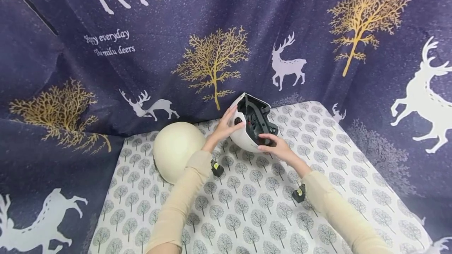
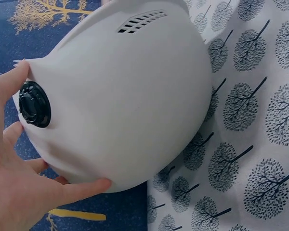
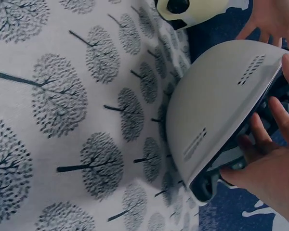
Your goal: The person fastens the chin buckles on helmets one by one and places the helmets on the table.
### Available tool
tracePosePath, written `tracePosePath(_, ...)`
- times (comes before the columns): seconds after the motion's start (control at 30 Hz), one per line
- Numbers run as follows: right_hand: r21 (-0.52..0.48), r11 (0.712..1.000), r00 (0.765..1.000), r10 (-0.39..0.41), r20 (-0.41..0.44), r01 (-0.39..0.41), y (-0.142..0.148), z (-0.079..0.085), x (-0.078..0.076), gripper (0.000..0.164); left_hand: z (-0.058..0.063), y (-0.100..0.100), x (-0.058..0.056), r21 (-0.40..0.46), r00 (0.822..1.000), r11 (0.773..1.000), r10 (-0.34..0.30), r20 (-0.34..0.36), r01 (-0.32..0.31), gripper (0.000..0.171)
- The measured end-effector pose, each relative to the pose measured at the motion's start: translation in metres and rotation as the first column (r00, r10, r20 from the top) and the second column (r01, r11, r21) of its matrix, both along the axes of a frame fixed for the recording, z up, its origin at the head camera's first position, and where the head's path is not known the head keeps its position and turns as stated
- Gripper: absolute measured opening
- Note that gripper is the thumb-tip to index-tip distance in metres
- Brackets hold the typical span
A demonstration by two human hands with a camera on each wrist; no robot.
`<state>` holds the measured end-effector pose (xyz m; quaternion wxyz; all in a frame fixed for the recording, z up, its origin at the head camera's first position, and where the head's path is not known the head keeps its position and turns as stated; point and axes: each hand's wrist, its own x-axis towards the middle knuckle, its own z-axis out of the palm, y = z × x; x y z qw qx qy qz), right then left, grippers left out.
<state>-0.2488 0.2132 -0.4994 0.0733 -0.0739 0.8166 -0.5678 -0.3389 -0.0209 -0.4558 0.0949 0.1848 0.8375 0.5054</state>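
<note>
A white helmet (image 1: 243,141) is tipped on its side at the back of the table, its black-lined inside (image 1: 252,120) facing right. My left hand (image 1: 223,129) grips its left side. In the left wrist view, the thumb lies on the smooth shell (image 2: 125,106) and the fingers reach round the edge near a round black knob (image 2: 34,104). With my right hand (image 3: 274,166) I hold the lower rim, fingers inside against the dark lining and thumb at the edge. Slotted vents (image 3: 252,70) show on the shell.
A cream helmet (image 1: 178,148) stands on the table to the left, close to my left forearm. The tree-print tablecloth (image 1: 233,222) covers the table. Behind it hangs a dark blue curtain (image 1: 155,69) with deer and golden trees. Each wrist carries a small black device (image 1: 299,193).
</note>
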Motion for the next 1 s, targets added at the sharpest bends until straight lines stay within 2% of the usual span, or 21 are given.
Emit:
tracePosePath(0.17, 0.002, 1.0, 0.997, 0.02, -0.078, -0.02, -0.01, 0.004, -0.008, 0.061, 0.0, 0.005, 0.002, -0.016, 0.999, 1.0, 0.025, -0.039, -0.026, 0.078)
tracePosePath(0.33, -0.016, 0.997, 0.995, 0.074, -0.073, -0.075, -0.025, 0.007, -0.012, 0.061, -0.001, 0.005, 0.003, -0.027, 0.998, 0.999, 0.026, -0.052, -0.028, 0.079)
tracePosePath(0.43, -0.008, 0.997, 0.992, 0.077, -0.1, -0.078, -0.031, 0.007, -0.014, 0.057, -0.002, 0.004, 0.004, -0.03, 0.998, 0.999, 0.022, -0.057, -0.024, 0.079)
tracePosePath(0.63, 0.013, 0.993, 0.989, 0.118, -0.091, -0.118, -0.035, 0.004, -0.017, 0.055, 0.0, 0.001, 0.007, -0.03, 0.999, 0.999, 0.015, -0.034, -0.016, 0.078)
tracePosePath(0.7, -0.015, 0.991, 0.989, 0.131, -0.068, -0.132, -0.038, 0.003, -0.017, 0.057, 0.002, -0.001, 0.008, -0.027, 0.999, 0.999, 0.018, -0.028, -0.019, 0.078)
tracePosePath(0.9, -0.191, 0.97, 0.987, 0.158, 0.023, -0.151, -0.051, -0.001, -0.016, 0.064, 0.013, -0.008, 0.009, -0.048, 0.997, 0.999, 0.021, -0.08, -0.025, 0.074)
tracePosePath(1.0, -0.227, 0.963, 0.986, 0.161, 0.041, -0.148, -0.054, -0.003, -0.015, 0.065, 0.01, -0.015, 0.008, -0.031, 0.997, 0.999, 0.027, -0.068, -0.029, 0.075)
